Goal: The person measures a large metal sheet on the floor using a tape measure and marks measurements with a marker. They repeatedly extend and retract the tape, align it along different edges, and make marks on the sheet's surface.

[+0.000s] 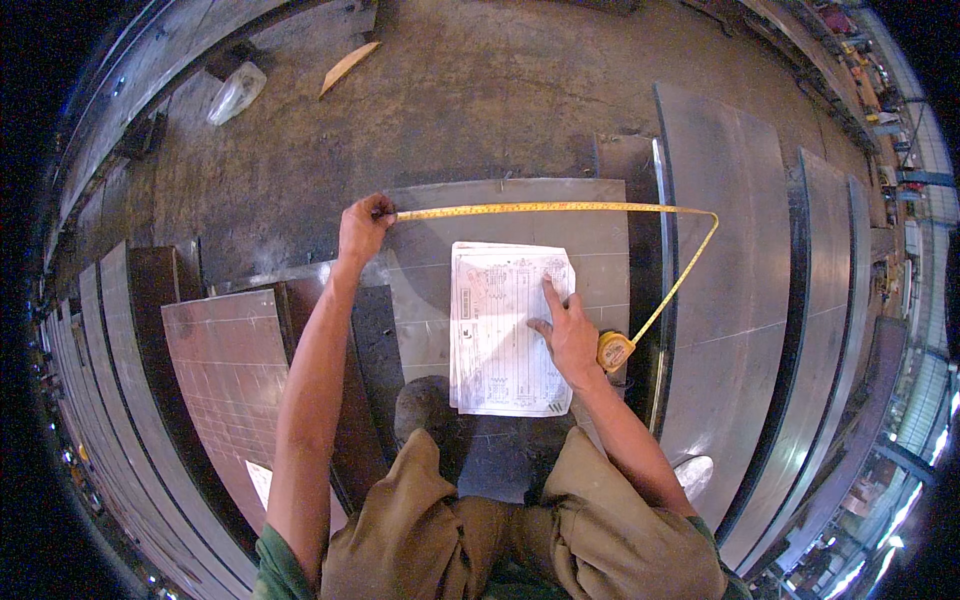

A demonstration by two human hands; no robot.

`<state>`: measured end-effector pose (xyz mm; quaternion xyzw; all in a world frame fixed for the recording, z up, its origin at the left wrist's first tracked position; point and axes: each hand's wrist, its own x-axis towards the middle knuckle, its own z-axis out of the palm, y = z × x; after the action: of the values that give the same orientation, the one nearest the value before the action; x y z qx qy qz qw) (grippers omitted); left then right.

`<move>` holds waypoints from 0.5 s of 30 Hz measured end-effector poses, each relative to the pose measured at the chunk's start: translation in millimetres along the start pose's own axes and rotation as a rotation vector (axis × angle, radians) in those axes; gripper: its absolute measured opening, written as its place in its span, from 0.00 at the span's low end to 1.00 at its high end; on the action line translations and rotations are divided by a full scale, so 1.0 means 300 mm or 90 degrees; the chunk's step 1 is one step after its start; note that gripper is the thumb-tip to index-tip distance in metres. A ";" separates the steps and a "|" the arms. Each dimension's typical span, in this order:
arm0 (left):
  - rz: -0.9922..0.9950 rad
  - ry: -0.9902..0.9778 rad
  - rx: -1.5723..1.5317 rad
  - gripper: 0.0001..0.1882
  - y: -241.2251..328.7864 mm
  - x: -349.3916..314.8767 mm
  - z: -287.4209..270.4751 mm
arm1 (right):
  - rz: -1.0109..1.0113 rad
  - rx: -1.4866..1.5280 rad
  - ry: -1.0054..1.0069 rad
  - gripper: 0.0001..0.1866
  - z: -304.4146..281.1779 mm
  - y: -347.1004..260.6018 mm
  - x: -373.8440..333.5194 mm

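My left hand (366, 228) pinches the end of the yellow tape measure blade (520, 208) at the far left corner of a grey steel plate (420, 290). The blade runs right across the plate, passes its edge, then bends sharply back to the yellow case (614, 351). That case sits right beside my right hand (572, 335), against its outer edge. The right hand lies over a stack of printed drawing sheets (505, 340), its index finger stretched onto the paper and the thumb apart. Its outer fingers are partly hidden.
Long dark steel plates (725, 270) lie in rows to the right. More plates (230, 350) are on the left, one marked with a grid of lines. A wood offcut (348, 68) and a clear plastic piece (237, 93) lie on the brown floor (480, 100) beyond.
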<state>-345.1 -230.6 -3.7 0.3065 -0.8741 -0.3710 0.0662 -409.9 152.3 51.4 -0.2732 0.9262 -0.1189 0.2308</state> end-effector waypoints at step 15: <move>0.012 0.022 0.019 0.10 0.000 0.003 0.007 | 0.009 0.014 0.007 0.41 -0.003 0.001 0.001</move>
<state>-346.6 -229.7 -5.3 0.3057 -0.8809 -0.3523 0.0803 -410.9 152.4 52.1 -0.2637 0.9280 -0.1289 0.2296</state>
